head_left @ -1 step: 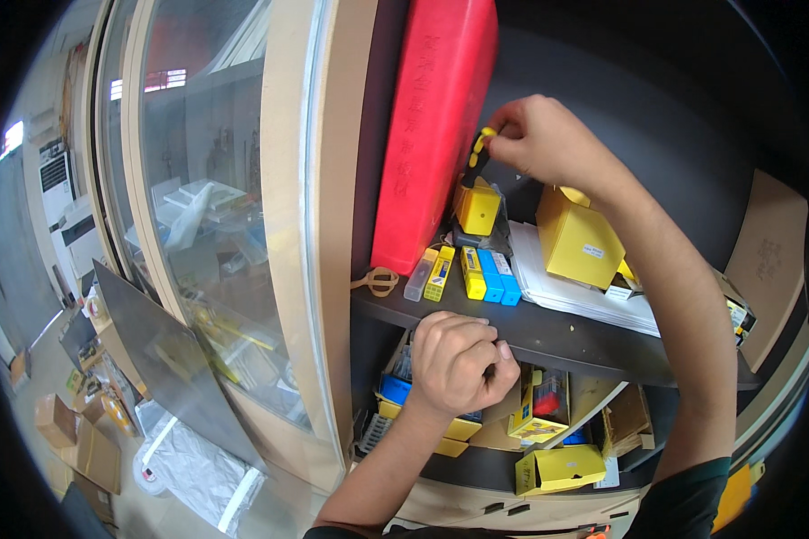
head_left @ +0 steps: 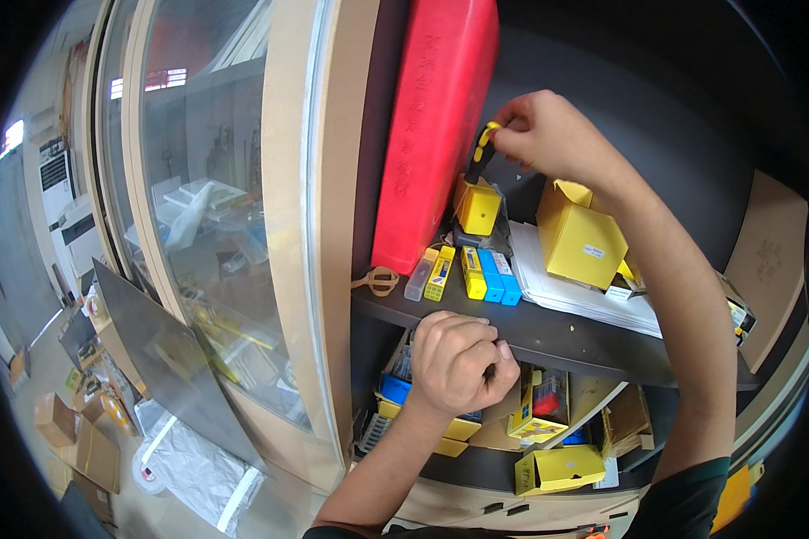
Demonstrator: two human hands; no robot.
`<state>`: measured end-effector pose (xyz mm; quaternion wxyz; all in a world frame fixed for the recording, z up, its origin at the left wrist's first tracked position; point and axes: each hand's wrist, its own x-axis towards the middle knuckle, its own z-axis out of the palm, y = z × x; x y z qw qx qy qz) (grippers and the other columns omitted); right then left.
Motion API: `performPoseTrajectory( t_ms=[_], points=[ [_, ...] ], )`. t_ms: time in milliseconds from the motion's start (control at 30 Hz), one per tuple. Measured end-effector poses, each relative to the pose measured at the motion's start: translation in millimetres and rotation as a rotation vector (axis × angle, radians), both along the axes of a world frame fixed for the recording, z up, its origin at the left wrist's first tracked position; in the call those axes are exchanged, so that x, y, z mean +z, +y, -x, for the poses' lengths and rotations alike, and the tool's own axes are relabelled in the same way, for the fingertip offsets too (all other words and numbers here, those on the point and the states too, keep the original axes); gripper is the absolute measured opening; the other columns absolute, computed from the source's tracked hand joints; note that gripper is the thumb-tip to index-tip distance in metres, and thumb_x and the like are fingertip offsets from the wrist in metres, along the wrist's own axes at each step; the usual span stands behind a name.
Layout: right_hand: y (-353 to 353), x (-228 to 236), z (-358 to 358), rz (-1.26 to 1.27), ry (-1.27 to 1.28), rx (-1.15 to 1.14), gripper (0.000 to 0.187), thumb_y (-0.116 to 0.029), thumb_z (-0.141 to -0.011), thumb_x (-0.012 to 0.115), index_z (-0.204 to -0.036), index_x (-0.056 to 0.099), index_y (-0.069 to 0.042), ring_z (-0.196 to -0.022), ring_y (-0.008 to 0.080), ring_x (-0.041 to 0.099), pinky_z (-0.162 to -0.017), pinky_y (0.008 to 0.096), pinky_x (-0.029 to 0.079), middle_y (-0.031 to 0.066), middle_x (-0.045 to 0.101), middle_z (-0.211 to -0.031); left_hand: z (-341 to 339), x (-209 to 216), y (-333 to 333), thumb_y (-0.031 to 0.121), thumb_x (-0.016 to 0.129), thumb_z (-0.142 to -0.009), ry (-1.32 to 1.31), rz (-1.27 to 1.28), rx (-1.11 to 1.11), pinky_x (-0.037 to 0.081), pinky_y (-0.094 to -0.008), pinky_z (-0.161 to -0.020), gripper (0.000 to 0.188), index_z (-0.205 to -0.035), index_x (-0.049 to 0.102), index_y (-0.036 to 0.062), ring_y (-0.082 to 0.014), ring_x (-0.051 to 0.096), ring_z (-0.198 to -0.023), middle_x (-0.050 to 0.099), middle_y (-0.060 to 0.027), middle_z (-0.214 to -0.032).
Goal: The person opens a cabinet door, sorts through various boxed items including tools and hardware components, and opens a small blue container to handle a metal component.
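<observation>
My right hand [head_left: 544,135] is raised over the upper shelf, its fingers pinching the top of a tool with a black-and-yellow handle [head_left: 482,153]. The tool's lower end is at the top of a small yellow box [head_left: 479,211], so its kind cannot be made out. My left hand [head_left: 463,364] is loosely curled at the shelf's front edge, with nothing visible in its fingers. Just behind it stand a clear narrow case [head_left: 419,275], slim yellow cases [head_left: 439,274] and blue cases [head_left: 499,277]. A larger yellow box [head_left: 581,241] with a raised flap sits below my right wrist.
A tall red case [head_left: 433,135] leans at the left of the dark shelf [head_left: 566,346]. White sheets [head_left: 593,310] lie under the larger yellow box. Below, another shelf holds an open yellow box [head_left: 559,469] and several cartons. A glass-fronted cabinet door [head_left: 216,180] stands at left.
My right hand has risen very slightly, and the top of the black-and-yellow handle has shifted up and a little right. My left hand has stayed in place.
</observation>
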<state>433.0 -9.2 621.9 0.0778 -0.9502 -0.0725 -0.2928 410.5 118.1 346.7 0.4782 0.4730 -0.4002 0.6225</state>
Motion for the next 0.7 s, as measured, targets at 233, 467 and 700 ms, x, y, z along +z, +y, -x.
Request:
performPoseTrajectory(
  t_ms=[233,467,700],
  points=[
    [-10,16,18,-0.286,-0.008,0.081,0.035,-0.026,-0.108,0.070,-0.126,0.078,0.003,-0.085,0.0173,0.082,-0.083,0.0311,0.068,0.0162,0.083,-0.104,-1,0,0,0.007,0.078,-0.085,-0.007,0.004,0.008,0.053,-0.0419,-0.085,0.026,-0.095,0.055,0.0133,-0.0261,0.069,-0.087,0.069,-0.0049,-0.101],
    [-17,18,22,-0.276,-0.014,0.100,0.036,-0.029,-0.110,0.069,-0.125,0.078,0.002,-0.085,0.0164,0.081,-0.083,0.0301,0.067,0.0154,0.083,-0.104,-3,0,1,0.008,0.078,-0.084,-0.008,-0.008,0.023,0.053,-0.0414,-0.084,0.025,-0.094,0.055,0.0136,-0.0254,0.068,-0.087,0.066,-0.0041,-0.100],
    [-22,12,17,-0.476,-0.050,0.182,0.039,-0.036,-0.107,0.073,-0.122,0.076,0.001,-0.081,0.0165,0.083,-0.080,0.0273,0.068,0.0163,0.083,-0.101,-3,-1,0,0.007,0.078,-0.084,-0.009,-0.007,0.021,0.053,-0.0416,-0.086,0.025,-0.093,0.055,0.0141,-0.0251,0.069,-0.088,0.066,-0.0033,-0.100]
  ],
)
